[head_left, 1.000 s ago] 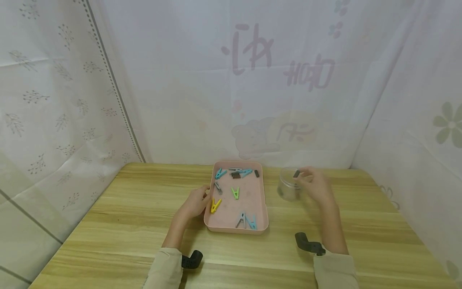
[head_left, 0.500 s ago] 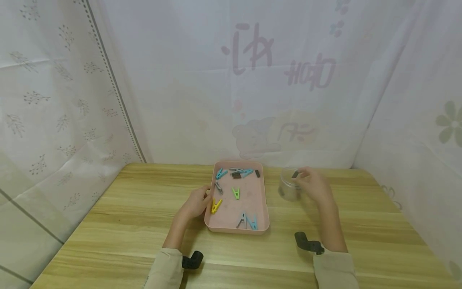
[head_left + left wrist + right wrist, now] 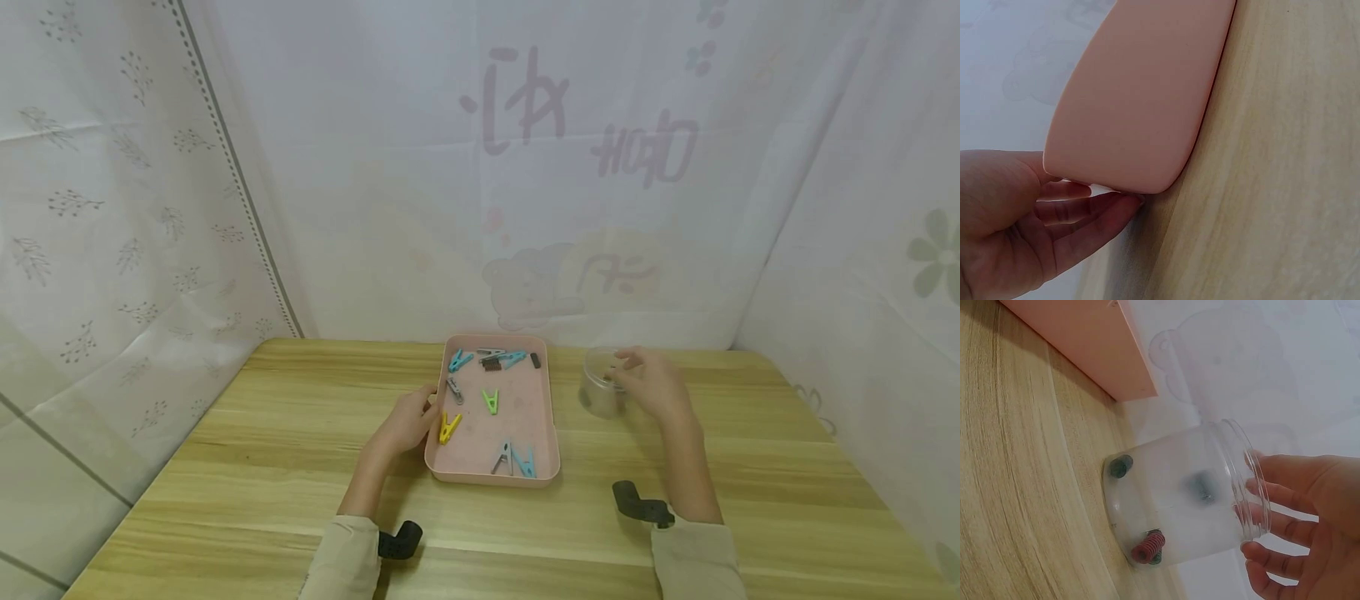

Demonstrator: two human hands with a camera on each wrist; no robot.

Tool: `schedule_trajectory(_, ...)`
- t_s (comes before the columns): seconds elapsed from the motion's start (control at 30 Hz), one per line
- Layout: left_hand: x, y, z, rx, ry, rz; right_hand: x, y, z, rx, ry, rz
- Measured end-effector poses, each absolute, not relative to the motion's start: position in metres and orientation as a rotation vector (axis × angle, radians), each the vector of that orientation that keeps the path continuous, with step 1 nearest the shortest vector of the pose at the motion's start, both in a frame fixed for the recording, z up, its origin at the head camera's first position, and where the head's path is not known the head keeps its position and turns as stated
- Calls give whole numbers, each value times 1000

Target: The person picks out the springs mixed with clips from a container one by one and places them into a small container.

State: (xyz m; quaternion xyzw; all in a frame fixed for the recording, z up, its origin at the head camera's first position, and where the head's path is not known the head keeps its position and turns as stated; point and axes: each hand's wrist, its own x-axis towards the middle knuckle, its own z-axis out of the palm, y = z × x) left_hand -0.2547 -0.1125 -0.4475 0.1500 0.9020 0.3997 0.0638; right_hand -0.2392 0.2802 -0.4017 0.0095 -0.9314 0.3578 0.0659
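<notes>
My left hand [image 3: 408,421] holds the long left side of the pink tray [image 3: 498,433]. In the left wrist view its fingers [image 3: 1100,231] lie along the outer wall, and the rim meets the base of the hand. My right hand [image 3: 654,385] is over the mouth of a clear plastic jar [image 3: 1166,500], fingers apart and loosely bent, nothing between them. Inside the jar, a blurred dark piece [image 3: 1202,487] appears halfway down. Near the bottom are a red coil spring [image 3: 1149,547] and a dark green cylindrical piece [image 3: 1121,465].
In the tray lie a yellow clothespin [image 3: 449,428], a green clothespin [image 3: 491,402] and several blue and grey ones. Brown ribbed pieces [image 3: 491,365] and a dark one [image 3: 536,360] are at its far end. A patterned curtain [image 3: 375,208] hangs behind the wooden table [image 3: 300,442].
My right fingers have let go of the dark cylindrical piece they pinched over the jar; it is now down inside the jar. The left hand and tray stay where they were.
</notes>
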Motion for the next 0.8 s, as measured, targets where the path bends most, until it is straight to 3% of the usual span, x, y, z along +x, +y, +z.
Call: schedule_trajectory(0.8,-255,-113,-446,458,2738,1182,-228,282,-381,91,-2757,1116)
